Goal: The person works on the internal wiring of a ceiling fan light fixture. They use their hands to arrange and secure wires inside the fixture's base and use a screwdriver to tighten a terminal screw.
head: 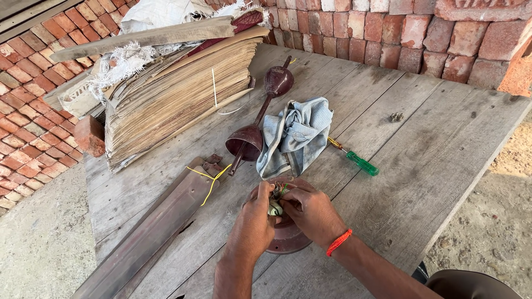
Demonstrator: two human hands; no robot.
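Working with both hands over a round maroon ceiling-fan motor housing [288, 235] lying on the near part of a weathered plank table [421, 160]. Left hand [254, 221] curling over the housing's left side, fingers closed around a small pale part [275, 209] at the hub. Right hand [313, 213], with an orange thread band [339, 242] at the wrist, pinching in at the same spot from the right, fingertips meeting the left hand's over a tuft of coloured wires [280, 188]; exactly what the right fingertips are gripping hidden by the fingers themselves. Lying just beyond the hands, a crumpled grey-blue cloth [296, 135], partly draped against a maroon down rod with two bell-shaped canopy covers [260, 119] running away toward the brick wall [388, 33]. Resting to the right of the cloth, a green-handled screwdriver [357, 160], tip tucked under the cloth's edge. Sitting further right and well apart, a small metal fastener [396, 117]. Stretching along the table's left edge, maroon fan blades [160, 221] bound with yellow wire [210, 180]. Filling the far left corner, a thick stack of brown paper sheets [177, 94] with a wooden plank [144, 37] and a white woven sack [160, 12] on top.
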